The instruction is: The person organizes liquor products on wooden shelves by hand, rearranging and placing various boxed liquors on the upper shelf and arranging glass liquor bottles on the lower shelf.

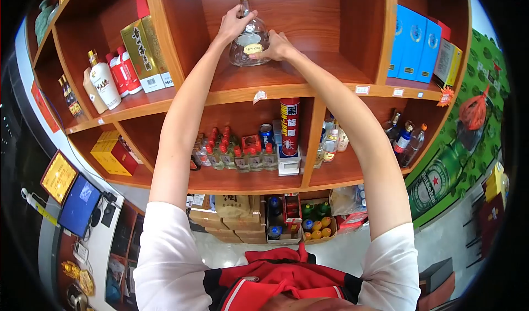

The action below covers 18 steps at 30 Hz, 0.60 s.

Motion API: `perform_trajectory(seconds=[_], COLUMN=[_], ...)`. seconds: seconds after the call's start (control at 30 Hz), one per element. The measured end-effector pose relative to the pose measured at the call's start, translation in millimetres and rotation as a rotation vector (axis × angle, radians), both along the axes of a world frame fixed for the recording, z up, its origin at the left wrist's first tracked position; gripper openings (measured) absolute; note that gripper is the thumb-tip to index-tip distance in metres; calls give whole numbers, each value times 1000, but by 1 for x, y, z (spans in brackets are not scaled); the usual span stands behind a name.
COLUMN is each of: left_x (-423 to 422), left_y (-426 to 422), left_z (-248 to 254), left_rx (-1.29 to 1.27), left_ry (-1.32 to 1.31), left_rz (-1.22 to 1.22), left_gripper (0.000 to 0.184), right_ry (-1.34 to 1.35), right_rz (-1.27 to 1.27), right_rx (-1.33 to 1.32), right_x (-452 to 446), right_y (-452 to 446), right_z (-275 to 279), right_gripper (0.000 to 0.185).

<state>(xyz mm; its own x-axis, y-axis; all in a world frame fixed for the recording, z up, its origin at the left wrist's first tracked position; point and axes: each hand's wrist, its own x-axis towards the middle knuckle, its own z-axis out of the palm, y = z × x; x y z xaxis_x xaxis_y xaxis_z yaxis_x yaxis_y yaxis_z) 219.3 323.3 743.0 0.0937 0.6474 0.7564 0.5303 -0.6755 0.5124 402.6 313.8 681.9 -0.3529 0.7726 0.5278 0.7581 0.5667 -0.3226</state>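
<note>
A clear glass bottle (242,55) with a gold cap and a Hennessy label stands upright in the middle compartment of the wooden shelf (231,95). My left hand (233,23) is closed round its neck and upper shoulder from the left. On the right side of the bottle, my right hand (277,46) grips the lower body, its fingers partly hidden behind the glass. Around the bottle, the compartment's wooden back and floor show.
Left compartment: white bottle (103,79) and gold box (140,49). Right: blue boxes (410,44). Below: several small red-capped bottles (226,151), a tall red can (289,126) and dark bottles (403,137). Cartons (234,221) stand on the floor. A monitor (80,205) is at far left.
</note>
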Motion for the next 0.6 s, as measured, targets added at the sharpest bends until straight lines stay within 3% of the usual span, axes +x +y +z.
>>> perform_trajectory(seconds=[0.07,0.13,0.2,0.6], left_x=[-11,-17,-15,-29], left_y=[10,12,6,16], left_z=[3,2,-6,-34], left_rx=[59,23,211,514], left_ry=[126,145,131,134], left_rz=[233,288,510,711], left_gripper=[58,65,66,53], right_ry=[-14,5,-16,-54], right_rz=[21,-20,-38,-109], right_rx=[-22,-25,-56,60], right_x=[-16,-31,-44,-80], right_y=[13,22,12,26], right_z=[0,-2,5,-1], right_gripper=[126,126,125,124])
